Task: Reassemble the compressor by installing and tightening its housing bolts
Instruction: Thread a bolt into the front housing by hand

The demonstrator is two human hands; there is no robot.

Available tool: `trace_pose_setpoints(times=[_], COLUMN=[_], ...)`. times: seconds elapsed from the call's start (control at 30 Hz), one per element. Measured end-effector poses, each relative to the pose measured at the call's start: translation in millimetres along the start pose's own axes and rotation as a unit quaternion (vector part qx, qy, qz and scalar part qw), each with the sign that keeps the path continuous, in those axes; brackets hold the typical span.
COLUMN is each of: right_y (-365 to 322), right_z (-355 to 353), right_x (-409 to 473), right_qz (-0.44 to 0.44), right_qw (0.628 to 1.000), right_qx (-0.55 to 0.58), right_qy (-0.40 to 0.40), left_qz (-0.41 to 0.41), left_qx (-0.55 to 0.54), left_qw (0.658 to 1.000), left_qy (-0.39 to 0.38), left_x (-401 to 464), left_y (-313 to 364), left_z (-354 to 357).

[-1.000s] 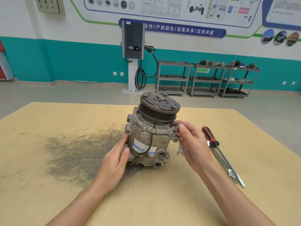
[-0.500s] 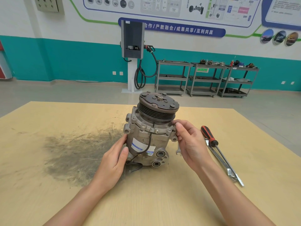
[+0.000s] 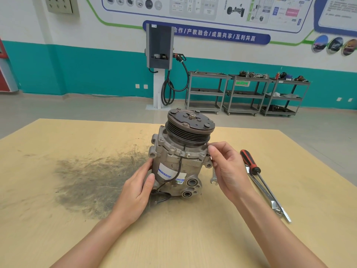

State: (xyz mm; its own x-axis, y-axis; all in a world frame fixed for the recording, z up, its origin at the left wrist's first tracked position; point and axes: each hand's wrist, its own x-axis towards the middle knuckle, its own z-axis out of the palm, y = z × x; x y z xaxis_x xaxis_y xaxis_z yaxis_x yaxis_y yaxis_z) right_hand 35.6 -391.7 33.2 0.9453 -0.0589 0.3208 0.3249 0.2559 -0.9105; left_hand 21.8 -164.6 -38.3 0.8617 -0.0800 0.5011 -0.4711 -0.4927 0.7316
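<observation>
- Compressor [image 3: 179, 161] stands upright near the middle of the wooden table [image 3: 58, 151], its dark grooved pulley [image 3: 190, 128] on top and tilted toward 1 o'clock, its 2 round ports facing the person.
- Left hand [image 3: 138, 187] rests against the compressor's lower flank at 9 o'clock, fingers fairly straight along the housing and thumb laid on the front beside the white label; it steadies the body without curling round it.
- Right hand [image 3: 227, 165] is at the compressor's 3 o'clock, just under the pulley rim, thumb and forefinger curled together at the upper housing flange. They appear to pinch something small there, but whether a bolt sits between them cannot be told.
- Black wire [image 3: 178, 171] runs down the front of the housing and loops on the table at 7 o'clock of the base.
- Screwdriver [image 3: 251, 163] with a red and black handle lies at 3 o'clock, well right of the right hand, its shaft crossing a long wrench [image 3: 264, 192].
- Another wrench's open end [image 3: 213, 179] shows between the compressor and the right wrist.
- Dark smudge [image 3: 92, 182] stains the table at 9 o'clock.
</observation>
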Motion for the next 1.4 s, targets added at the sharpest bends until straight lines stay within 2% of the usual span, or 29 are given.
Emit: trace_pose_setpoints(times=[0.1, 0.3, 0.53, 0.77, 1.0, 1.17, 1.4], right_y=[1.9, 3.1, 1.8, 0.5, 1.6, 3.0, 0.1], right_z=[0.1, -1.7, 1.2, -3.1, 0.8, -2.2, 1.0], right_x=[-0.3, -3.6, -1.3, -3.7, -2.1, -4.2, -1.7], right_qz=[-0.004, -0.020, -0.010, -0.009, -0.012, -0.019, -0.015], right_qw=[1.000, 1.000, 1.000, 1.000, 1.000, 1.000, 1.000], right_qx=[-0.007, -0.001, 0.005, 0.021, 0.021, 0.009, 0.001], right_qy=[0.020, -0.024, 0.007, -0.015, 0.020, -0.016, -0.001], left_qz=[0.000, 0.000, -0.003, -0.005, -0.006, -0.009, -0.014], left_qx=[-0.003, -0.007, -0.007, -0.006, -0.007, -0.007, -0.001], left_qw=[1.000, 1.000, 1.000, 1.000, 1.000, 1.000, 1.000], left_qy=[0.000, 0.001, -0.002, -0.004, -0.003, -0.004, -0.007], left_x=[-0.2, -0.3, -0.1, -0.4, -0.9, -0.3, -0.4], left_y=[0.7, -0.5, 0.4, -1.9, -0.7, -1.8, -1.9], left_z=[-0.2, -0.3, -0.1, 0.1, 0.2, 0.4, 0.3])
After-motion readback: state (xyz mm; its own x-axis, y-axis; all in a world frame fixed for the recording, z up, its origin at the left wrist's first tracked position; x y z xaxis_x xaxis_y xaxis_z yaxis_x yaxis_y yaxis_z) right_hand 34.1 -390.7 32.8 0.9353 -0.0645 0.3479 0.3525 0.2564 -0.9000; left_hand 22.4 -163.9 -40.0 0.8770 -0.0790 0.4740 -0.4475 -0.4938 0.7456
